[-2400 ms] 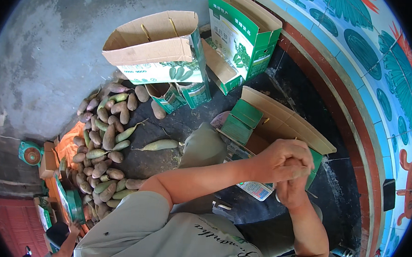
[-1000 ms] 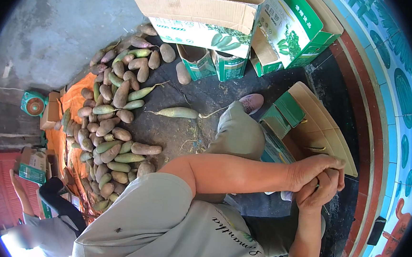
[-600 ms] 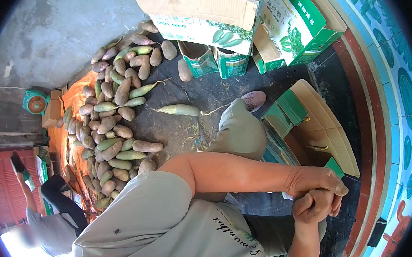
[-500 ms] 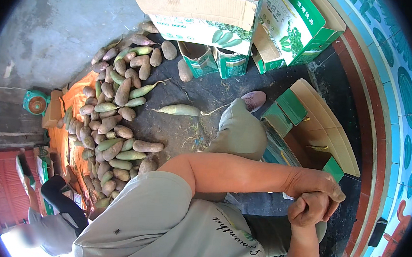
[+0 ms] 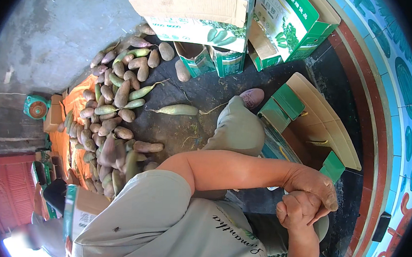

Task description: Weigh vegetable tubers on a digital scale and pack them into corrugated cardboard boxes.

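Observation:
My left hand (image 5: 313, 184) is wrapped over my right hand (image 5: 300, 209), and the two are clasped at the right, in front of my body. The fingers of my right hand are curled into a fist, with the palm hidden. No tool or vegetable shows in either hand. Just beyond them stands an open cardboard carton (image 5: 328, 120) with green flaps and yellow cord handles. Past my bent knee, a long pale green radish (image 5: 177, 109) with a thin root lies by itself on the dark ground sheet.
At left lies a heap of brown and green radishes (image 5: 121, 94), partly on an orange sheet (image 5: 78, 101). Green-and-white cartons (image 5: 194, 30) stand at the far side. A co-worker (image 5: 53, 235) is at lower left beside a carton (image 5: 88, 206). A brown-edged tiled wall (image 5: 382, 141) borders the right.
My clasped hands have shifted slightly left and stay together. At lower left the co-worker has moved, and a carton has come into view. Several radishes in the heap now appear blurred by motion.

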